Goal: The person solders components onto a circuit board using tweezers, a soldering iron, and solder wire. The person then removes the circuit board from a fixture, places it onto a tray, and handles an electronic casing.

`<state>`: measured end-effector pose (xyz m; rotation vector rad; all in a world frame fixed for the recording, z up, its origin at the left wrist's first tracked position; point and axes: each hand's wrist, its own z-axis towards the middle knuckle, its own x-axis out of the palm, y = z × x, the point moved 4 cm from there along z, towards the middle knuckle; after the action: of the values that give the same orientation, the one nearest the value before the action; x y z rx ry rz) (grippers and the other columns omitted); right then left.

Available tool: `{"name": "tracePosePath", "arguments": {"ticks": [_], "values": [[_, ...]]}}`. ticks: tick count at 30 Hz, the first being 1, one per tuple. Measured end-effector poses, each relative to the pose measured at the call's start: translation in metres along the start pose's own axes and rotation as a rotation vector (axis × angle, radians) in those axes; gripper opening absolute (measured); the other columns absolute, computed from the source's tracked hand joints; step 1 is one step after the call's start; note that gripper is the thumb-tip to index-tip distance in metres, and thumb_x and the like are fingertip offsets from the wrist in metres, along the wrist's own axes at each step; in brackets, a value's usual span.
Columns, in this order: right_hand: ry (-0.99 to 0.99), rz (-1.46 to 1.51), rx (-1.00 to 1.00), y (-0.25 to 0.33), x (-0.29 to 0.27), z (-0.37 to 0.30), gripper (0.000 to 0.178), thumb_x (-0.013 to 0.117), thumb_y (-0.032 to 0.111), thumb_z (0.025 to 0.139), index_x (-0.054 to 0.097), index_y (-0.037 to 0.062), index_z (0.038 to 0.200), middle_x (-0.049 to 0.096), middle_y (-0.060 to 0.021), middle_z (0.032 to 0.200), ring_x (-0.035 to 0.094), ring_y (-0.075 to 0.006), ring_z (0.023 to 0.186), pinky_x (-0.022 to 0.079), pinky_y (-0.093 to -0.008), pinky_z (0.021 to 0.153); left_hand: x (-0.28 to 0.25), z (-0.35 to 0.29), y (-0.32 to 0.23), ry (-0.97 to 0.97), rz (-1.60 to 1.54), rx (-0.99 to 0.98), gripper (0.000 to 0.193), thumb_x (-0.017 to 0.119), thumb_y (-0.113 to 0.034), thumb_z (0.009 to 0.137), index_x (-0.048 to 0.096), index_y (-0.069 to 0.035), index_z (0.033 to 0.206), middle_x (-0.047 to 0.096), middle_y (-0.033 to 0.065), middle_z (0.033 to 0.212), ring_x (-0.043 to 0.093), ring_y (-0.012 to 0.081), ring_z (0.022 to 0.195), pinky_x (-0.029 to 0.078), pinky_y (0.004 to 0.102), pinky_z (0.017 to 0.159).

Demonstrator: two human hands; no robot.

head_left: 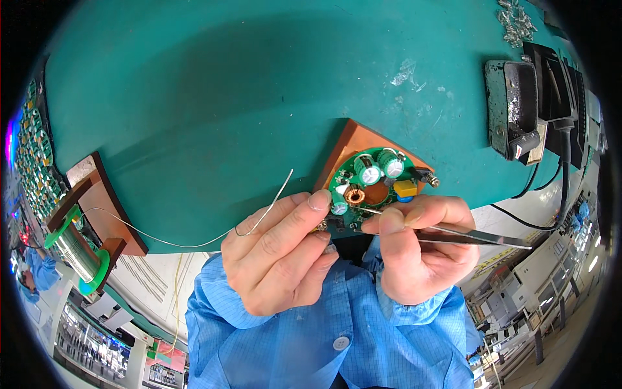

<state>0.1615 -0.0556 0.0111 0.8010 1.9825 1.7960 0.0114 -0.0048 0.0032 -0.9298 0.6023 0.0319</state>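
My left hand (285,253) is closed, with a thin silvery solder wire (272,202) caught between its fingers and the loose end pointing up. Its fingertips touch the left edge of a round green circuit board (409,174). On the board are green capacitors (369,174), a copper-wound ring coil (354,196) and a yellow block component (405,188). Beneath it lies a brown wedge-shaped block (352,138). My right hand (427,249) grips metal tweezers (483,237), whose tips reach the board beside the coil. My fingers hide the board's near edge.
At left, a solder spool (79,254) with green flanges sits in a brown stand (116,207); its wire runs to my left hand. Many boards (39,142) lie far left. A black tool holder (512,104) with a cable (565,175) stands right, small metal parts (516,24) beyond.
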Motion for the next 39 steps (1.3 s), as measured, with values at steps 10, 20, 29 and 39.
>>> {"name": "tracePosePath", "arguments": {"ticks": [10,20,29,39], "values": [[0.026,-0.015,-0.006,0.0009,0.0001,0.0016,0.023,0.071,-0.01,0.077,0.057,-0.0025,0.094,0.069,-0.0114,0.08,0.068,-0.0132,0.072,0.057,-0.0265,0.065,-0.0007,0.0004,0.0004,0.019,-0.001,-0.006,0.02,0.072,-0.004,0.065,0.063,0.006,0.079,0.068,0.0255,0.099,0.069,0.0342,0.077,0.058,0.0368,0.066],[0.022,-0.007,-0.009,0.0002,0.0003,0.0017,0.024,0.072,-0.01,0.076,0.058,-0.0023,0.093,0.069,-0.0111,0.079,0.068,-0.0127,0.07,0.057,-0.0259,0.063,-0.0008,0.0001,0.0005,0.026,-0.011,-0.02,0.022,0.072,-0.004,0.062,0.063,0.006,0.079,0.068,0.0252,0.1,0.069,0.0339,0.078,0.058,0.0378,0.067],[0.01,-0.013,0.008,0.0025,0.0007,0.0016,0.023,0.072,-0.01,0.076,0.058,-0.0022,0.092,0.069,-0.0117,0.078,0.067,-0.0118,0.07,0.056,-0.025,0.063,0.0001,0.001,-0.0001,0.021,-0.005,-0.018,0.021,0.072,-0.003,0.061,0.063,0.006,0.078,0.068,0.0254,0.099,0.069,0.0341,0.077,0.058,0.0383,0.067],[-0.022,-0.017,0.023,0.0017,0.0018,0.0016,0.021,0.072,-0.009,0.076,0.059,-0.0014,0.092,0.069,-0.0108,0.077,0.067,-0.0119,0.069,0.056,-0.0257,0.063,-0.0006,0.0009,-0.0004,0.031,0.003,-0.016,0.02,0.072,-0.004,0.063,0.063,0.006,0.078,0.068,0.0257,0.099,0.069,0.0342,0.077,0.058,0.0374,0.065]]}}
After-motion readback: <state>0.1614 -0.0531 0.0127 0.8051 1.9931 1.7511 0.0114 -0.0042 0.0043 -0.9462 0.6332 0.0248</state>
